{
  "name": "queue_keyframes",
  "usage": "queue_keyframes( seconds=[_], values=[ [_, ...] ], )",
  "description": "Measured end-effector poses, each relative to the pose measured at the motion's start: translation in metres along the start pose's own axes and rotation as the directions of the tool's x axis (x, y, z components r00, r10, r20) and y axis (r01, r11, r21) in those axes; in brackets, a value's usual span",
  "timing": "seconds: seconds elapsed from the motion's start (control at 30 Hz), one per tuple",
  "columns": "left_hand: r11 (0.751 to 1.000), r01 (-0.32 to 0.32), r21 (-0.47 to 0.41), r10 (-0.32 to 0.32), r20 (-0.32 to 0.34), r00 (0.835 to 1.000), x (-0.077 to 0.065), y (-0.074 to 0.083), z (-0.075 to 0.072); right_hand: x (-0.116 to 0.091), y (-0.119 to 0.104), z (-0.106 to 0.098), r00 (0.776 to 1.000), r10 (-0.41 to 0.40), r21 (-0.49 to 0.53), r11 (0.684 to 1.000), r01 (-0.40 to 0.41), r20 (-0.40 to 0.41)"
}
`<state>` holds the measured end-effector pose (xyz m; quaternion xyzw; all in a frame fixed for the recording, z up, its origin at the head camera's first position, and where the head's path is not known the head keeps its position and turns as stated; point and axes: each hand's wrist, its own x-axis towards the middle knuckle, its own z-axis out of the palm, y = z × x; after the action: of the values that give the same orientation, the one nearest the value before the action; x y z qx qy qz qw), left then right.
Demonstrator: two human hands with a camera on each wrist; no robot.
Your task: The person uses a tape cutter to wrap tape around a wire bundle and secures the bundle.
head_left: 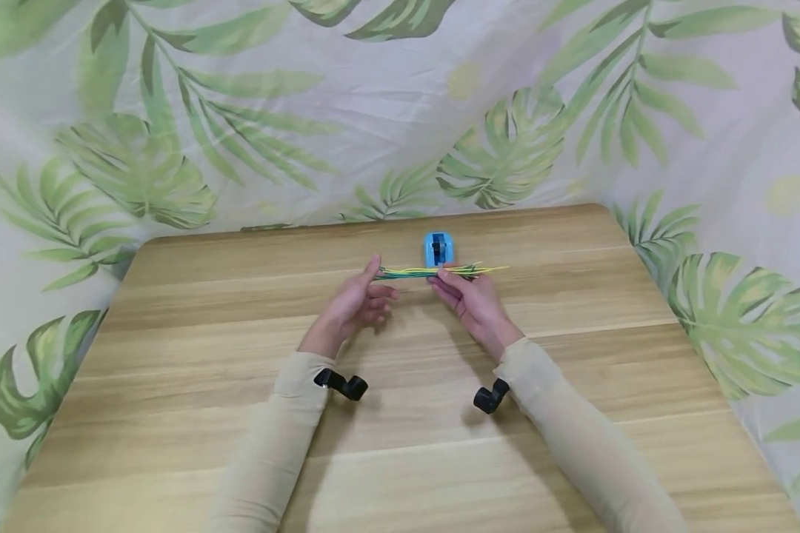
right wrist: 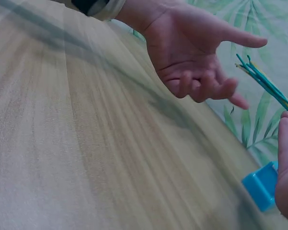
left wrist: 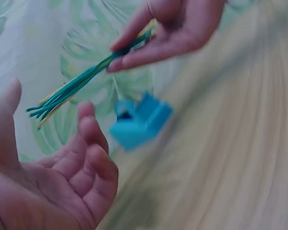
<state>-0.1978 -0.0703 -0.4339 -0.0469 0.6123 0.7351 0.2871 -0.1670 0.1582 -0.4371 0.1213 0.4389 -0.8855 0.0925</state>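
Observation:
A bundle of thin green and yellow strands (head_left: 408, 274), which look like wires, is held level above the table. My right hand (head_left: 478, 305) pinches it between thumb and fingers, and the strand tips fan out past that hand to the right. At the other end is my left hand (head_left: 353, 303), thumb raised and fingers loosely bent. In the left wrist view a gap separates this hand (left wrist: 62, 177) from the strand ends (left wrist: 53, 103). Just behind the bundle stands a small blue tape dispenser (head_left: 430, 250), partly covered by the strands and right fingers in the head view.
The wooden table (head_left: 400, 474) ends at a back edge just beyond the dispenser. A leaf-patterned cloth (head_left: 373, 111) hangs behind and at both sides. Black wrist mounts (head_left: 342, 385) stick out inward from both sleeves, low over the tabletop.

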Motion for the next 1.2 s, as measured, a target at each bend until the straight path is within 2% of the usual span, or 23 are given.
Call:
queue_keyframes(
  seconds=[0.13,0.27,0.4,0.5,0.67,0.77,0.83,0.87,0.9,0.93,0.97,1.0,1.03,1.07,1.13,1.2],
  values=[
    [0.994,0.01,-0.113,-0.001,0.082,0.997,-0.002,0.002,0.017,-0.003,-0.004,0.003,0.998,-0.047,-0.011,0.999,0.047,0.03],
    [0.988,-0.019,-0.156,0.035,0.098,0.995,-0.001,0.005,0.03,-0.007,-0.004,0.003,0.995,-0.086,-0.021,0.996,0.087,0.052],
    [0.978,-0.045,-0.206,0.059,0.063,0.996,0.001,0.005,0.035,-0.009,-0.004,0.002,0.989,-0.124,-0.03,0.992,0.126,0.076],
    [0.976,-0.056,-0.21,0.061,0.019,0.998,0.002,0.003,0.035,-0.01,-0.004,0.001,0.984,-0.137,-0.047,0.989,0.142,0.11],
    [0.974,-0.086,-0.21,0.079,-0.038,0.996,0.003,-0.001,0.033,-0.011,-0.006,-0.003,0.976,-0.122,-0.088,0.986,0.139,0.181],
    [0.967,-0.112,-0.23,0.102,-0.056,0.993,0.002,-0.002,0.03,-0.011,-0.013,-0.009,0.976,-0.12,-0.121,0.982,0.144,0.183],
    [0.962,-0.126,-0.243,0.114,-0.062,0.992,0.001,-0.002,0.028,-0.011,-0.019,-0.013,0.976,-0.151,-0.155,0.972,0.175,0.159],
    [0.96,-0.129,-0.247,0.117,-0.065,0.991,0.001,-0.002,0.027,-0.011,-0.023,-0.015,0.972,-0.18,-0.195,0.958,0.208,0.151],
    [0.959,-0.133,-0.251,0.119,-0.067,0.991,0.001,-0.002,0.026,-0.011,-0.026,-0.017,0.964,-0.223,-0.261,0.931,0.255,0.148],
    [0.958,-0.134,-0.252,0.121,-0.068,0.99,0.001,-0.002,0.025,-0.011,-0.029,-0.019,0.95,-0.27,-0.339,0.889,0.308,0.155],
    [0.958,-0.134,-0.252,0.12,-0.068,0.99,0.0,-0.002,0.024,-0.012,-0.031,-0.02,0.931,-0.322,-0.426,0.828,0.365,0.173],
    [0.959,-0.133,-0.252,0.119,-0.069,0.99,0.0,-0.002,0.023,-0.012,-0.033,-0.021,0.904,-0.376,-0.515,0.744,0.425,0.203],
    [0.959,-0.131,-0.25,0.117,-0.07,0.991,0.0,-0.002,0.023,-0.013,-0.035,-0.022,0.866,-0.43,-0.599,0.633,0.491,0.256],
    [0.96,-0.13,-0.25,0.115,-0.071,0.991,0.0,-0.002,0.022,-0.013,-0.037,-0.022,0.815,-0.48,-0.674,0.487,0.556,0.325],
    [0.96,-0.129,-0.249,0.113,-0.075,0.991,0.0,-0.002,0.021,-0.012,-0.039,-0.022,0.679,-0.53,-0.721,0.17,0.672,0.508],
    [0.961,-0.126,-0.248,0.11,-0.077,0.991,0.0,-0.001,0.021,-0.01,-0.04,-0.021,0.513,-0.517,-0.661,-0.147,0.736,0.686]
  ],
)
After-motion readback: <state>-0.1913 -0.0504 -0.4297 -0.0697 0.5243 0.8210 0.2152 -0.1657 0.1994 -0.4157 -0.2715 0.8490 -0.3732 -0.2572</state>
